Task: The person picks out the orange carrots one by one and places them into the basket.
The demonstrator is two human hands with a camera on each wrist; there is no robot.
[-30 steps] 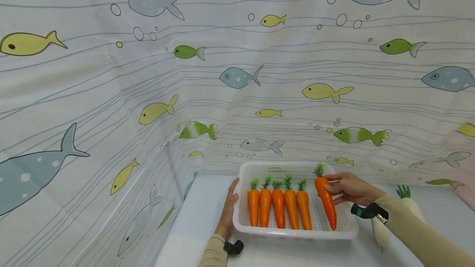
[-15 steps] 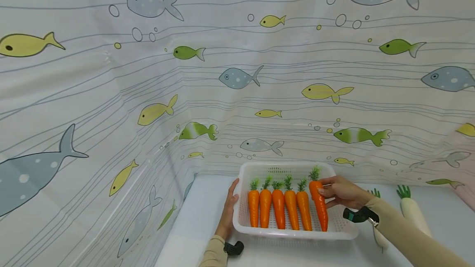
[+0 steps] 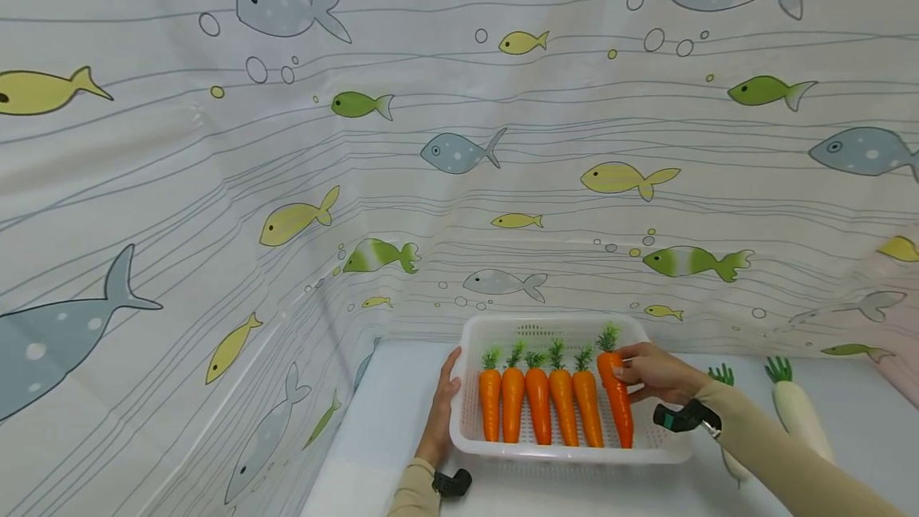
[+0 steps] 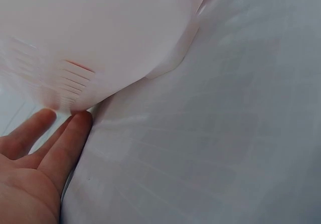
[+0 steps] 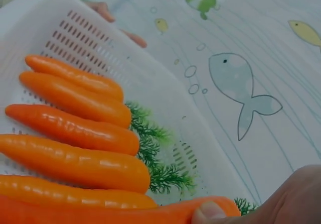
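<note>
A white perforated plastic basket (image 3: 574, 455) holds a row of several orange carrots (image 3: 538, 405) with green feathery tops, lying side by side. My right hand (image 3: 656, 373) pinches another carrot (image 3: 617, 409) near its leafy end, over the right part of the basket. The right wrist view shows my thumb (image 5: 210, 211) pressed on that carrot's thick end, close beside the row. At the basket's left side rests my left hand (image 3: 438, 413). In the left wrist view its fairly straight fingers (image 4: 70, 138) touch the outside of the basket wall (image 4: 110, 38).
Two white radishes with green stems lie on the white table right of the basket: one radish (image 3: 800, 417) farther right, the other radish (image 3: 734, 465) partly hidden by my right forearm. A fish-patterned sheet (image 3: 560, 118) stands behind and at the left.
My right hand has carried the carrot leftward and slightly down, toward the row, mostly in the first half second. The left hand has stayed at the basket's side.
</note>
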